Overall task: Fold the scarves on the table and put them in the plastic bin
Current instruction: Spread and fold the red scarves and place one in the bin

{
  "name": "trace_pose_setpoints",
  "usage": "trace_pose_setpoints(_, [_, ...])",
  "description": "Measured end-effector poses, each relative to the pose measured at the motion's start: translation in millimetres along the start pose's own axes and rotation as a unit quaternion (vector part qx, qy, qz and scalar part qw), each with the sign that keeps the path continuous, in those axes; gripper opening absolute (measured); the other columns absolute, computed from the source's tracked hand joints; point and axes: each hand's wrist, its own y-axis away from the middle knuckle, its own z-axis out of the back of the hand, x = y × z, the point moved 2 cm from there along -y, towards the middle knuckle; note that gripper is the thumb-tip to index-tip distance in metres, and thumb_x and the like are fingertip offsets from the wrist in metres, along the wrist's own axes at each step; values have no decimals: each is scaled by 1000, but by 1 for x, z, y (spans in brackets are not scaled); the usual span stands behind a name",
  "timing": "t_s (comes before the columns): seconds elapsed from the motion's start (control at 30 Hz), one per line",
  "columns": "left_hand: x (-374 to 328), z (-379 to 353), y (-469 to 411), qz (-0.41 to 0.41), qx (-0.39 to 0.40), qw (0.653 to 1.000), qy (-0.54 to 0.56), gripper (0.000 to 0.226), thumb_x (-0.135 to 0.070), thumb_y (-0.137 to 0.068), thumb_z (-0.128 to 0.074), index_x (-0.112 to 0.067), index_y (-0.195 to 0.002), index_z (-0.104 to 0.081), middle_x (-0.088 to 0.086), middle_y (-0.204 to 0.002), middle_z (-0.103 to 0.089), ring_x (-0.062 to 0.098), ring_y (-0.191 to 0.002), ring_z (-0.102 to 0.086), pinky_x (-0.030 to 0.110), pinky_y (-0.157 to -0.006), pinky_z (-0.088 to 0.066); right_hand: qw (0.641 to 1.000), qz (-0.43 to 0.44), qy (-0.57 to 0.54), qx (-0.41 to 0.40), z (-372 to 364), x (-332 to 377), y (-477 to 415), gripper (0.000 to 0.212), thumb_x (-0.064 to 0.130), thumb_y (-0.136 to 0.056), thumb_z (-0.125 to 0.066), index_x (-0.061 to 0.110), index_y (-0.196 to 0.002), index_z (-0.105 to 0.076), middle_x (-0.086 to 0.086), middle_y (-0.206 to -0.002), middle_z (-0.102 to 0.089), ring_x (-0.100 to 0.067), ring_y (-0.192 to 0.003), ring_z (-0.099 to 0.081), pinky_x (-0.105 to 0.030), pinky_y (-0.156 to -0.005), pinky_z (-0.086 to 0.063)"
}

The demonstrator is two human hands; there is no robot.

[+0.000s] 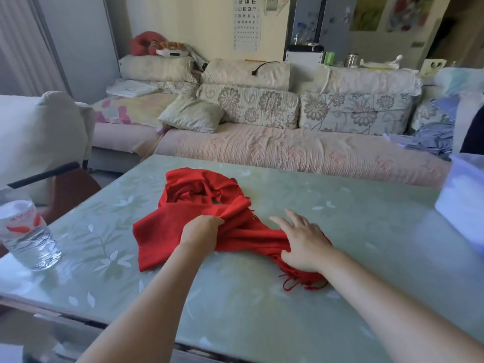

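We note the red scarf bunched mid-bench. Left grip clenched on its folds. Right grip released, fingers straight, resting on the fringed end and hiding cloth. Pale bin blurred, cut off at right edge.

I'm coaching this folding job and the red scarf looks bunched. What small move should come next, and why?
Probably pull the left hand leftward while the right hand pins the fringed end, stretching the red scarf flat on the table. The left hand grips a bunch of cloth, and the far part lies crumpled, too rumpled to fold.
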Motion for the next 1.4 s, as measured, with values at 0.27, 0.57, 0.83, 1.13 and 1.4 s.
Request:
trace_pose_setpoints(0.27, [-40,42,11,-117,-124,959,228,45,1,-88,-49,-25,-115,-73,0,-110,-73,17,-100,-66,14,-85,-44,992,110,54,3,6,7,-3,46,10,-94,-46,35,-131,-57,-8,-120,-58,-33,-112,-58,-36,-83,-44])
trace_pose_setpoints(0.57, [-84,32,15,-114,-26,980,161,42,-37,-92,-60,-26,-132,-60,-3,-125,-62,19,-115,-58,22,-95,-42,947,-186,258,56,21,-75,23,38,23,-89,-51,22,-124,-62,0,-128,-61,-24,-122,-52,-42,-105,-37])
trace_pose_setpoints(0.83, [-81,16,1,-74,-58,984,154,35,-3,-66,-55,-6,-99,-68,16,-97,-62,37,-94,-60,37,-77,-47,987,-92,34,125,-8,-56,34,93,37,-84,-64,44,-155,-3,-11,-164,-3,-37,-140,-36,-52,-109,-37])
trace_pose_setpoints(1.13, [-51,7,-6,42,-107,993,-26,61,-18,-83,-57,-29,-142,-41,6,-148,-36,30,-132,-33,44,-104,-34,969,-121,215,0,2,-79,20,90,9,-82,-59,25,-155,-9,-4,-123,-62,-27,-112,-61,-43,-97,-40])
trace_pose_setpoints(1.4, [-97,-33,-10,-83,162,979,94,64,-55,-82,-65,-44,-141,-44,-6,-147,-46,21,-132,-46,34,-111,-34,993,11,116,32,-9,-50,6,54,11,-96,-43,42,-140,-47,-2,-141,-50,-29,-121,-57,-41,-98,-46])
